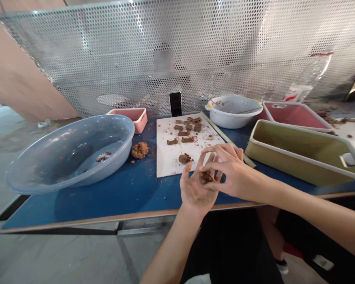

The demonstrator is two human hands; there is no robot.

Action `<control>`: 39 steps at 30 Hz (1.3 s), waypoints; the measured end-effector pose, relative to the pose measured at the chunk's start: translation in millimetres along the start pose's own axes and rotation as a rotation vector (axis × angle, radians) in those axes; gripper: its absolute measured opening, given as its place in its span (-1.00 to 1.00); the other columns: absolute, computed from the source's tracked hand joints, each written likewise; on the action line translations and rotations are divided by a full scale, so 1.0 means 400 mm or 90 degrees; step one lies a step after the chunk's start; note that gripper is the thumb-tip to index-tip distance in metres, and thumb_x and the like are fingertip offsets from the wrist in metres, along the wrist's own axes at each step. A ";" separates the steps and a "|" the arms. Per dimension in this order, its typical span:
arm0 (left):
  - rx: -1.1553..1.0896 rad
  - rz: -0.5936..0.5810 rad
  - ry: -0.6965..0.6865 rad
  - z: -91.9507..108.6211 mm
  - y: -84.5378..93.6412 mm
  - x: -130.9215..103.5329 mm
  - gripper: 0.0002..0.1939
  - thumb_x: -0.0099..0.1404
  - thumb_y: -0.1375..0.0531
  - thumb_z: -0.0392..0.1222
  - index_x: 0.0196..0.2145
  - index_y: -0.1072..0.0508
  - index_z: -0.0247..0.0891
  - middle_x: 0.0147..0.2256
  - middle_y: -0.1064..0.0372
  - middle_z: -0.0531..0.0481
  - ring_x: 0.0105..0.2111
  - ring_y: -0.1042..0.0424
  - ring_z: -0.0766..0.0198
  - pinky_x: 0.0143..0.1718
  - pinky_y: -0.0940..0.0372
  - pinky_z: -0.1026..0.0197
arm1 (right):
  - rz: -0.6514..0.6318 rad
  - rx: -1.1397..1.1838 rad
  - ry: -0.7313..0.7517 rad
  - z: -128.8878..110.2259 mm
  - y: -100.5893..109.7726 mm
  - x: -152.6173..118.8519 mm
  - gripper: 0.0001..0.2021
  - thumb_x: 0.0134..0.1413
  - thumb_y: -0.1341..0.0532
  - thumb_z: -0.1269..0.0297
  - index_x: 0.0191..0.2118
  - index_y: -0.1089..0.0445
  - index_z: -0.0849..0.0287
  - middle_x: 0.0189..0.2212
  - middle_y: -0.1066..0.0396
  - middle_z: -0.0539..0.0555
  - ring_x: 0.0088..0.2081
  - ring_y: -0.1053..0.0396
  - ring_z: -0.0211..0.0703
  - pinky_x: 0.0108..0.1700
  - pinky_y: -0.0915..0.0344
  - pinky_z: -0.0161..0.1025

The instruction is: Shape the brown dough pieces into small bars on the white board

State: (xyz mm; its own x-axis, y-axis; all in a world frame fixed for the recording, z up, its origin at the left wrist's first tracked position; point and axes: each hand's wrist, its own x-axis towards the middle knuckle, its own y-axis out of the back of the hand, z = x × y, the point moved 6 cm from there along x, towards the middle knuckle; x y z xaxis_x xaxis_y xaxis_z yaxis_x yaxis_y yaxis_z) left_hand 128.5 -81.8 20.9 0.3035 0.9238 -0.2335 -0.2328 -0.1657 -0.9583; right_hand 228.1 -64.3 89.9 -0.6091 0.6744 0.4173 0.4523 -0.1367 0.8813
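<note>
My left hand (198, 189) is palm up over the front edge of the blue table, with a small brown clay piece (206, 177) resting on it. Thumb and fingers of my right hand (229, 171) close round that same piece from the right. Behind them lies a white board (168, 161), bearing several shaped brown clay pieces (187, 139) and a small round clay lump (184, 158) near its front. Left of the board sits a rough lump of orange-brown clay (140, 150) on the table.
A large blue basin (106, 173) stands at the left, a pink box (141, 120) behind it. Back right are a white basin (233, 118), a pink bin (301, 114), a green bin (296, 157) and a bottle (309, 79). A phone (175, 104) leans against the mesh screen.
</note>
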 end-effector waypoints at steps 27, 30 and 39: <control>-0.036 0.005 0.105 -0.033 -0.003 0.000 -0.42 0.58 -0.16 0.00 0.39 -0.51 -0.35 -0.14 -0.68 -0.23 0.04 -0.66 -0.03 0.14 -0.43 0.05 | -0.092 0.059 0.150 0.063 0.065 0.002 -0.81 0.48 -0.33 0.13 0.00 -0.75 -0.17 0.29 -0.43 0.18 0.31 -0.29 0.27 0.28 -0.27 0.29; -0.044 0.012 0.096 -0.031 0.000 0.002 -0.44 0.56 -0.19 -0.01 0.38 -0.53 -0.32 -0.16 -0.68 -0.20 -0.05 -0.66 -0.01 0.09 -0.43 0.05 | -0.096 0.061 0.153 0.064 0.061 0.002 -0.80 0.50 -0.31 0.16 -0.02 -0.74 -0.16 0.28 -0.43 0.17 0.31 -0.30 0.26 0.27 -0.26 0.25; -0.055 -0.025 0.102 -0.032 0.003 0.005 -0.45 0.55 -0.18 -0.02 0.36 -0.53 -0.33 -0.18 -0.66 -0.19 -0.21 -0.62 0.07 0.08 -0.41 0.05 | -0.071 0.074 0.175 0.055 0.045 -0.001 -0.79 0.56 -0.27 0.13 -0.04 -0.71 -0.07 0.21 -0.46 0.17 0.26 -0.32 0.16 0.29 -0.23 0.14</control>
State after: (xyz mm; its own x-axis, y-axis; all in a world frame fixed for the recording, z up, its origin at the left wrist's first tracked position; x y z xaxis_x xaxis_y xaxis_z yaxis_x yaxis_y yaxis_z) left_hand 140.6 -84.7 17.4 0.4556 0.8646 -0.2119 -0.1399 -0.1655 -0.9762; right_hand 250.9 -51.2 100.5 -0.8052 0.4572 0.3777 0.4348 0.0219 0.9003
